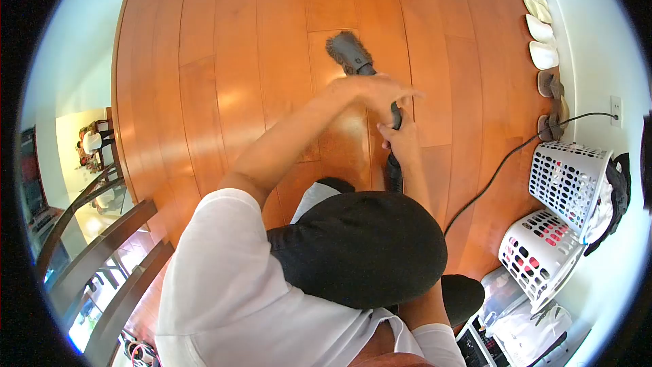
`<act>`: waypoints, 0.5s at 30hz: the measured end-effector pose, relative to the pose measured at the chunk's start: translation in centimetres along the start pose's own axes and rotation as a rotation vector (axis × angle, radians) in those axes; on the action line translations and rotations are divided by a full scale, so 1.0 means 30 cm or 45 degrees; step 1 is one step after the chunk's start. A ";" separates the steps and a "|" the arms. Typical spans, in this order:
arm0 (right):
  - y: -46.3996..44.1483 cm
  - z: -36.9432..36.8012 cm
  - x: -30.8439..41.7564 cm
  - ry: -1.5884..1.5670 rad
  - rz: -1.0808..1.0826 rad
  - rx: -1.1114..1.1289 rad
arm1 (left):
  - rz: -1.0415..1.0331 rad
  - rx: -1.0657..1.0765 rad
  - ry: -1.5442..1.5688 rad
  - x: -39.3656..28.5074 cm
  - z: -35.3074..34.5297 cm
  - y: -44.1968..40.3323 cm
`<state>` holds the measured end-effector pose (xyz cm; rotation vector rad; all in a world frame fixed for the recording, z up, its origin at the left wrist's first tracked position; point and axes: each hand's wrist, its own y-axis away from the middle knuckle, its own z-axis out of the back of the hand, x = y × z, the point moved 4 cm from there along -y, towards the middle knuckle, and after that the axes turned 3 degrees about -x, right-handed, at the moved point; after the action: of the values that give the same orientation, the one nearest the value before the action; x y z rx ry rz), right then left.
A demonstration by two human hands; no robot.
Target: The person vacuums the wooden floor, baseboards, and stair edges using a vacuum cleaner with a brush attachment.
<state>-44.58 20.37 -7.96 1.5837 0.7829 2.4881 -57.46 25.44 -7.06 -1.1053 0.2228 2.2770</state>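
Note:
A dark grey brush head (350,53) with bristles round its edge rests on the wooden floor, joined to a black vacuum tube (394,173). My left hand (380,93) is closed over the tube just behind the brush head, its fingertips slightly blurred on the right side. Below it, my right hand (403,137) wraps round the tube, with the thumb side towards the left. A short black piece of tube shows between the two hands. Lower down, the tube passes out of sight behind my black-clad knee (360,248).
Shoes and slippers (542,55) line the right wall. A black cord (499,166) runs across the floor to a wall outlet (615,110). Two white laundry baskets (569,171) with cloth stand at the lower right. Dark wooden rails (102,245) are at the lower left.

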 end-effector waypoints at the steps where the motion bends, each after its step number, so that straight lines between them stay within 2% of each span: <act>1: -0.004 -0.003 0.000 0.014 0.017 -0.011 | 0.068 -0.019 0.172 0.010 0.026 -0.022; 2: -0.011 -0.003 -0.002 0.031 0.009 -0.047 | 0.143 -0.042 0.340 0.018 0.052 -0.038; 5: -0.010 -0.010 -0.007 0.079 -0.043 -0.071 | 0.561 0.148 0.156 0.023 0.065 -0.105; 8: 0.016 -0.023 0.015 0.153 -0.118 0.010 | 0.446 0.082 -0.251 0.018 0.011 -0.073; 10: 0.079 -0.048 0.006 0.230 -0.142 0.045 | 0.414 -0.091 -0.175 -0.010 -0.011 0.025; 11: 0.116 -0.055 -0.010 0.394 0.201 -0.019 | 0.394 -0.188 -0.139 -0.032 -0.021 0.077; 12: 0.154 -0.066 -0.039 0.479 0.313 -0.054 | 0.412 -0.157 -0.115 -0.044 -0.076 0.131; 13: 0.195 -0.074 -0.064 0.518 0.325 -0.071 | 0.428 -0.122 -0.086 -0.067 -0.131 0.190; 15: 0.282 -0.099 -0.142 0.543 0.095 -0.049 | 0.322 -0.063 -0.088 -0.184 -0.133 0.300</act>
<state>-43.58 10.52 -8.51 1.0983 0.7214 2.9209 -57.38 14.18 -6.33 -1.0722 0.2942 2.5521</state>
